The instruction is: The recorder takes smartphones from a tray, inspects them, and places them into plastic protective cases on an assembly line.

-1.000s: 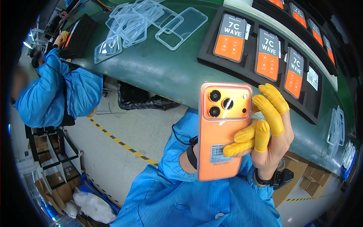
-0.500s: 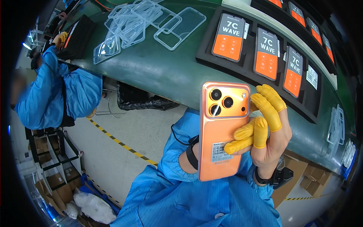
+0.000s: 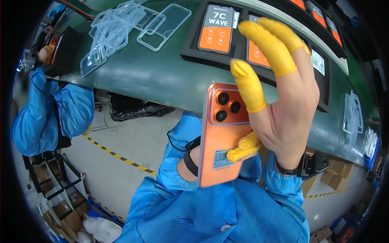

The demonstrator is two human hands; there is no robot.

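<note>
Head cam's got the orange triple-camera phone in the left hand, fingertips wrapped round its right edge, long axis running camera-end toward the bench, while the right hand, fingers spread, basically empty, overlaps that edge.

Blue, finely striped smock; pale button. Yellow cots on fingers. Black wristbands; dark cable at left.
</note>
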